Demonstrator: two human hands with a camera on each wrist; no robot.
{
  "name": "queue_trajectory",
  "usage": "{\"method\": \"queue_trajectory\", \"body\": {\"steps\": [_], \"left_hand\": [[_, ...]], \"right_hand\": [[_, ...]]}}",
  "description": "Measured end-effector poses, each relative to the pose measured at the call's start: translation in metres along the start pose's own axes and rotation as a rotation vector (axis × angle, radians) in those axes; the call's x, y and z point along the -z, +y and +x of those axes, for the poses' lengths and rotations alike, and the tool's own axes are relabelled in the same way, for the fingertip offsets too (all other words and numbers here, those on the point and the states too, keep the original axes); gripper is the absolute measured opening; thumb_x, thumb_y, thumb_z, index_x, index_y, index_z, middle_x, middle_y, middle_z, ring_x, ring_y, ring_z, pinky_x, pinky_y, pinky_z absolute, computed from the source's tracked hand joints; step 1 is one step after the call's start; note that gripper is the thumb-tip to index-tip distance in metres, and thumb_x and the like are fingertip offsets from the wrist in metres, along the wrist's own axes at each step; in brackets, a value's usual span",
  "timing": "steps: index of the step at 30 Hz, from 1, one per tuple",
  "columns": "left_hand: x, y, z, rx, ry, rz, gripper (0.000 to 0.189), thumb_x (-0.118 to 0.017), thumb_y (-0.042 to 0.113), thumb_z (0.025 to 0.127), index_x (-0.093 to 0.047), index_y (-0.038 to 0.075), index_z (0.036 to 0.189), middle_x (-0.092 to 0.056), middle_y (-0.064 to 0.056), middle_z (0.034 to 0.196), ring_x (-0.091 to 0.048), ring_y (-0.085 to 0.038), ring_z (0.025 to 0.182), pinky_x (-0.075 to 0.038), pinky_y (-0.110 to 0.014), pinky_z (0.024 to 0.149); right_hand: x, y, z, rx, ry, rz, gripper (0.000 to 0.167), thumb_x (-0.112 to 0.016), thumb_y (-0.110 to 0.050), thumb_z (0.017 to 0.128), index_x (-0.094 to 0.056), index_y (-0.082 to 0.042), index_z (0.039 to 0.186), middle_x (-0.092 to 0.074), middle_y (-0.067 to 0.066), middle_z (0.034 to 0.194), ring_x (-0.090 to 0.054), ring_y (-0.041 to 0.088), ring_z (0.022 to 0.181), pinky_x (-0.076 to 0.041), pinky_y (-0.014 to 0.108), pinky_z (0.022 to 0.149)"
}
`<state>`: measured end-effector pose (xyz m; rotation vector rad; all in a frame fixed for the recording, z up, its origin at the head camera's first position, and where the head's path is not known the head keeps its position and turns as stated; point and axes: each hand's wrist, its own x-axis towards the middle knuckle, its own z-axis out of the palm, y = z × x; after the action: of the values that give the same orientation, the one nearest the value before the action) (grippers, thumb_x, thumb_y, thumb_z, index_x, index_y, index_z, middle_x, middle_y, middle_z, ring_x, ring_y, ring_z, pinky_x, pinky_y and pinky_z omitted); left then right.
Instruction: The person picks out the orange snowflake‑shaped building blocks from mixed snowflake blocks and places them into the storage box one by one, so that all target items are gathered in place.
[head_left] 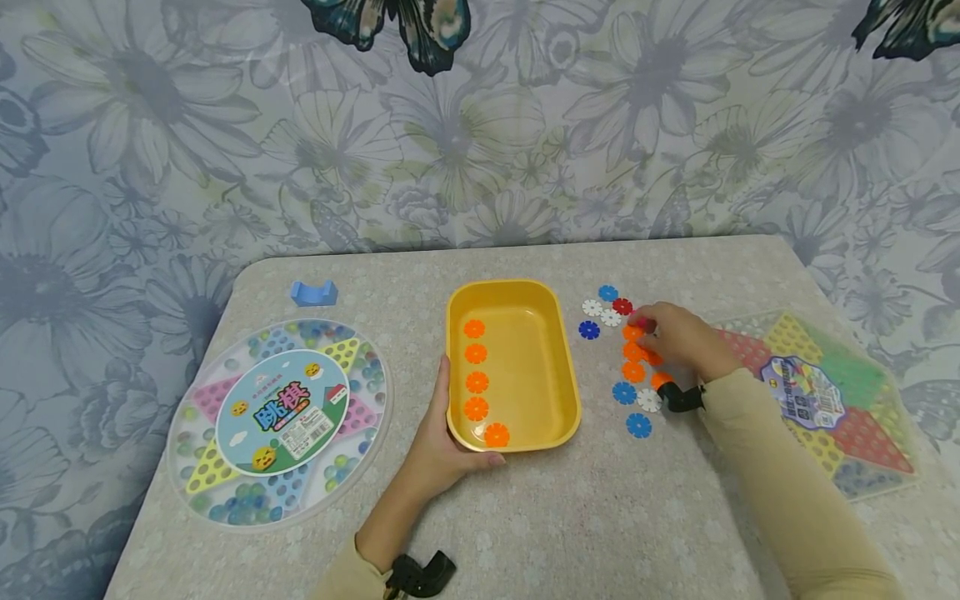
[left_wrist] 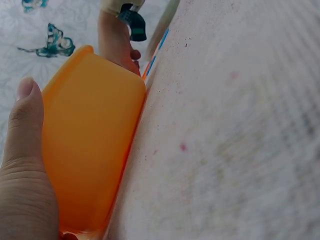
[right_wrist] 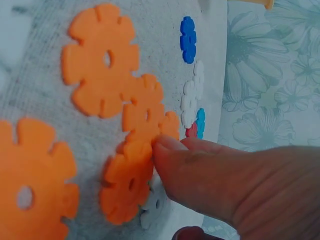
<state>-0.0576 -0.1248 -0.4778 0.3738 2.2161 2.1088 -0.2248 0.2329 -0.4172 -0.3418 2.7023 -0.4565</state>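
Observation:
My left hand (head_left: 438, 454) holds the near left corner of a yellow plastic tray (head_left: 536, 367), thumb along the near wall and fingers up the left side. Inside the tray, several orange flower-shaped discs (head_left: 476, 382) lie in a column by the left wall. To the right, my right hand (head_left: 686, 337) reaches over a cluster of loose orange discs (head_left: 633, 371). Its thumb (right_wrist: 172, 155) touches an orange disc (right_wrist: 127, 182) in the right wrist view; I cannot tell whether the fingers pinch it. Blue discs (head_left: 624, 392), white discs (head_left: 592, 307) and a red disc (head_left: 622, 307) lie around the cluster.
A round Chinese checkers box (head_left: 281, 412) lies on the left, with a small blue plastic piece (head_left: 314, 293) behind it. Under the right forearm sits a clear hexagonal game box (head_left: 855, 400). The patterned wall (head_left: 495, 150) rises behind the table's back edge.

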Motion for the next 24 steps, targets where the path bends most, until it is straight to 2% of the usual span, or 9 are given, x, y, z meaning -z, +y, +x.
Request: {"method": "queue_trajectory", "body": {"steps": [4,11,17,24], "left_hand": [[-0.0002,0.0007,-0.0002,0.008,0.004,0.002,0.143,-0.095,0.02,0.064,0.011,0.03,0.159,-0.012,-0.001,0.168,-0.029,-0.023,0.15,-0.027,-0.023,0.119],[-0.0001,0.0017,0.0002,0.005,0.007,0.001,0.143,-0.095,0.016,0.064,0.011,0.029,0.159,-0.011,-0.001,0.168,-0.029,-0.023,0.15,-0.027,-0.023,0.118],[-0.0002,0.0013,0.0,0.001,0.007,-0.001,0.143,-0.095,0.017,0.064,0.011,0.03,0.159,-0.012,-0.002,0.168,-0.03,-0.024,0.15,-0.028,-0.024,0.118],[0.0001,0.0011,-0.0004,0.002,0.008,0.023,0.141,-0.094,0.023,0.066,0.011,0.029,0.159,-0.011,-0.001,0.168,-0.027,-0.023,0.151,-0.026,-0.024,0.119]], "right_hand": [[0.0008,0.0017,0.0021,0.013,-0.002,0.009,0.031,-0.068,-0.011,0.093,-0.062,-0.001,0.121,-0.062,0.019,0.108,-0.055,0.032,0.095,-0.049,0.05,0.092],[0.0012,0.0014,0.0035,-0.001,-0.019,0.025,0.032,-0.067,-0.011,0.093,-0.062,-0.005,0.124,-0.062,0.018,0.108,-0.055,0.031,0.094,-0.051,0.048,0.088],[0.0024,0.0027,0.0029,-0.006,-0.016,0.06,0.029,-0.069,-0.014,0.092,-0.056,-0.002,0.115,-0.058,0.017,0.103,-0.052,0.032,0.094,-0.048,0.046,0.086],[0.0049,-0.0008,-0.0013,-0.023,-0.003,0.065,0.029,-0.072,-0.016,0.091,-0.053,-0.007,0.11,-0.06,0.016,0.107,-0.053,0.032,0.095,-0.048,0.046,0.086]]}}
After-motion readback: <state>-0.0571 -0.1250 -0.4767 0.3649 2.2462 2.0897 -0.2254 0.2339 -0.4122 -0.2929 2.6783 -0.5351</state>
